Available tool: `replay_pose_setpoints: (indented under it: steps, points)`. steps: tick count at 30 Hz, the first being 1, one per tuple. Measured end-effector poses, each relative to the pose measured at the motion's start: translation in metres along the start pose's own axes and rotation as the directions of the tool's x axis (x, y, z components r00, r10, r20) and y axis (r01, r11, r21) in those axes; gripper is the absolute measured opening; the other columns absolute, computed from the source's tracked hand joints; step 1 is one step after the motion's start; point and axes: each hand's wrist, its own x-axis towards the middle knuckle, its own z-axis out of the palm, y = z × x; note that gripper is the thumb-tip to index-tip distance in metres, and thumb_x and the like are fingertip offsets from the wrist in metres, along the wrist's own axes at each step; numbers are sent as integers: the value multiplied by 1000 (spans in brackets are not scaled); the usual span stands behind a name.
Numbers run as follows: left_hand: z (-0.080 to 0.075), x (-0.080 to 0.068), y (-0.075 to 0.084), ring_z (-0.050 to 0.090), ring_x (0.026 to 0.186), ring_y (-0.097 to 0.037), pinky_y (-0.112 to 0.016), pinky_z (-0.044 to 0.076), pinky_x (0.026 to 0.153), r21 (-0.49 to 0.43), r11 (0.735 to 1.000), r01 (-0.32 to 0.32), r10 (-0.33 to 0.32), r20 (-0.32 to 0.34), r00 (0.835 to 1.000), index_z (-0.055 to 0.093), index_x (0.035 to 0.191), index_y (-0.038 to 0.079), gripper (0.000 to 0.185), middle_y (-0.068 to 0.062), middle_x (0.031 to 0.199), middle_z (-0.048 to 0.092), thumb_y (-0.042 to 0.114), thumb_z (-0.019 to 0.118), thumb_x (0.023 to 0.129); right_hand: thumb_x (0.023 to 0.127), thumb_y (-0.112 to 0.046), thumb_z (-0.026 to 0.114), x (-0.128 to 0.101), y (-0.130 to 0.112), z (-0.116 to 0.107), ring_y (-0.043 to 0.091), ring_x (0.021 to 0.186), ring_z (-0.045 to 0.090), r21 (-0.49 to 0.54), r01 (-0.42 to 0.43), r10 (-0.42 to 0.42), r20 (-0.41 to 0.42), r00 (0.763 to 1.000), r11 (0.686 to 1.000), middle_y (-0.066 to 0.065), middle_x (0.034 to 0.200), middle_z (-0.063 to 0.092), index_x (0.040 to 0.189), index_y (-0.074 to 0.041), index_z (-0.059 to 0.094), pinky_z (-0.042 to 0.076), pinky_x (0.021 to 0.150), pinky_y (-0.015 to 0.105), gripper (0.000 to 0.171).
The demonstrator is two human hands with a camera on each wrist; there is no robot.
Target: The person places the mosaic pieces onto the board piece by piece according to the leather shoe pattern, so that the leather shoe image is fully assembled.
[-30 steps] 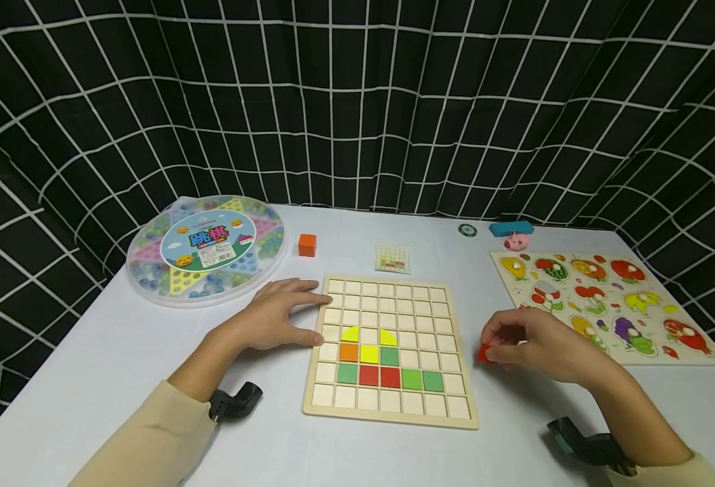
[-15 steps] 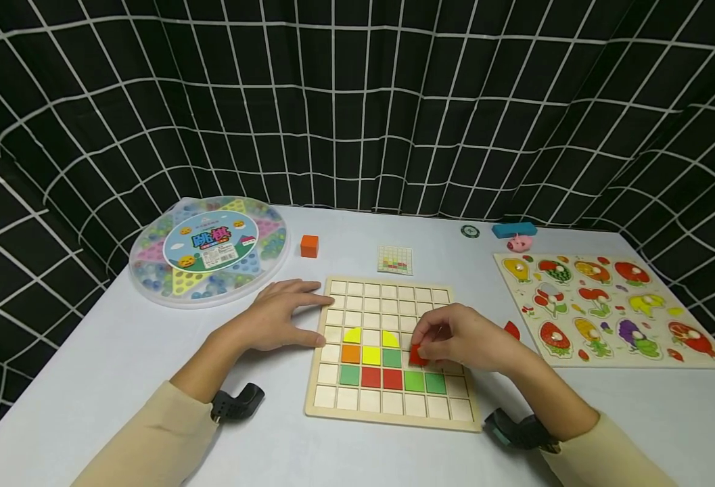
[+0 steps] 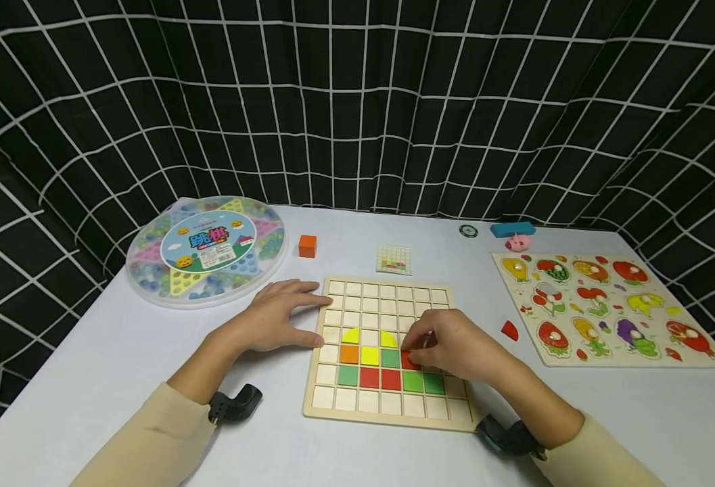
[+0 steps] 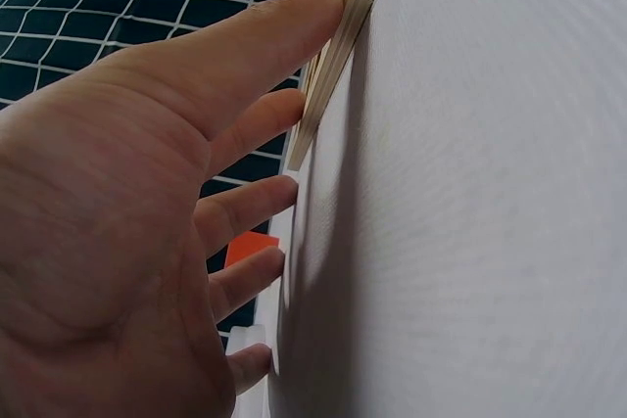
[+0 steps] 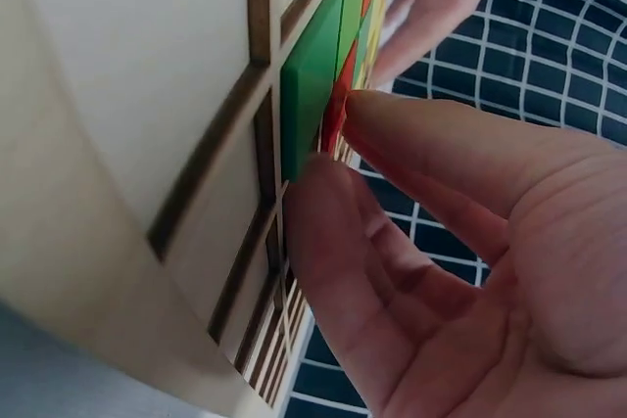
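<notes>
A wooden grid board [image 3: 387, 418] lies on the table with square and rounded tiles in some cells. My left hand [image 3: 281, 314] rests at its left edge, thumb and index fingertip touching the frame and fingers straight. My right hand [image 3: 445, 345] pinches a red tile [image 3: 408, 361] at the cell right of a green tile [image 3: 390, 358]. In the right wrist view, thumb and finger are on this red tile [image 5: 335, 115], beside a green tile [image 5: 312, 85] in the row nearer me. Fingers partly cover the red tile, and whether it sits flat is hidden.
Behind the board lie a small pattern card [image 3: 394, 260] and an orange cube [image 3: 308, 246]. A round marble-game case [image 3: 208, 250] stands back left. On the right are a red quarter-round tile [image 3: 509, 330], fruit puzzle board [image 3: 613, 308], pink pig figure [image 3: 518, 243], blue block [image 3: 512, 229] and dark round chip [image 3: 468, 230].
My right hand has carried the red tile leftward from beside the board to a cell in it. The red quarter-round tile came into view at right. My left hand has stayed put.
</notes>
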Motion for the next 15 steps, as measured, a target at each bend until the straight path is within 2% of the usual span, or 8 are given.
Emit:
replay_pose_setpoints:
  steps: [4,8,11,15]
  points:
    - [-1,-1,0,28,155,-39,-63,18,125,7,1000,-16,16,-5,1000,64,143,28,67,-8,163,43,49,82,83,87,-10,82,-3,3,-6,14,80,56,-18,31,-31,-44,999,999,-6,88,66,94,-19,80,50,65,24,12]
    - [-1,-2,1,29,154,-39,-63,19,125,12,1000,-27,27,-6,1000,64,143,27,67,-9,162,44,50,82,83,88,-11,81,-9,13,-23,16,78,56,-11,36,-37,-107,994,999,-2,89,67,100,-13,80,47,60,25,13]
    - [-1,-3,1,29,154,-39,-63,19,125,12,1000,-20,20,-4,1000,63,143,28,68,-8,162,44,50,82,83,88,-13,80,-13,25,-38,18,82,58,-25,-19,15,-133,991,1000,3,95,69,106,-10,78,49,61,27,18]
    - [0,-2,0,28,155,-39,-63,18,126,13,1000,-12,12,-1,1000,63,144,29,68,-8,163,43,51,82,83,89,-19,79,-18,43,-57,22,83,62,-85,-162,146,-168,975,983,13,103,70,114,-5,75,50,63,30,28]
